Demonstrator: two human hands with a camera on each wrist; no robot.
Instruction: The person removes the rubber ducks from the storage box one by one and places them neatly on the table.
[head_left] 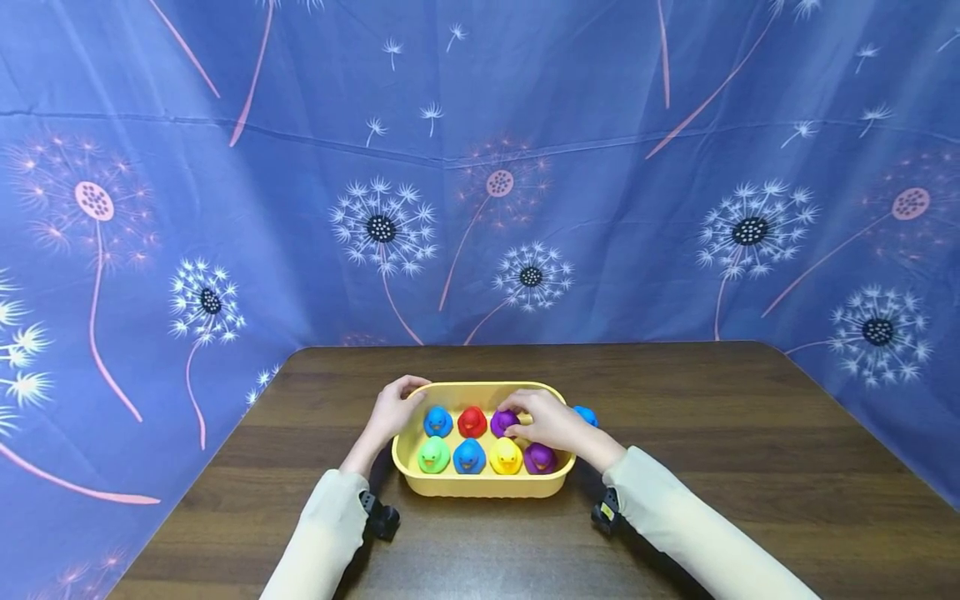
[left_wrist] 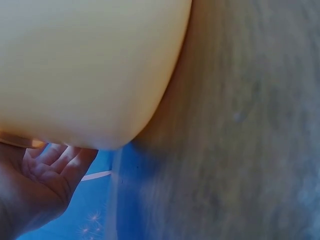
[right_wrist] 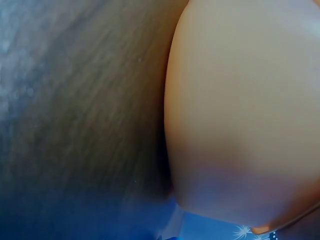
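A pale yellow oval tub [head_left: 483, 486] stands on the brown table with rubber ducks inside. My left hand [head_left: 392, 410] grips its left end, thumb over the rim and fingers along the outer wall; the left wrist view shows these fingers [left_wrist: 60, 162] behind the tub. Reaching over the right rim, my right hand [head_left: 551, 419] pinches a purple duck [head_left: 502, 423] in the back row. Beside that duck sit a red duck [head_left: 472, 422] and a blue duck [head_left: 438, 422]. Along the front are a green duck [head_left: 433, 455], another blue duck [head_left: 469, 457], a yellow duck [head_left: 506, 456] and a second purple duck [head_left: 540, 458].
Outside the tub, just past its right end, a further blue duck [head_left: 586, 415] lies partly hidden behind my right hand. The wooden table [head_left: 675, 392] ends at a blue curtain [head_left: 600, 167] printed with dandelions. Black wrist cameras hang under both sleeves.
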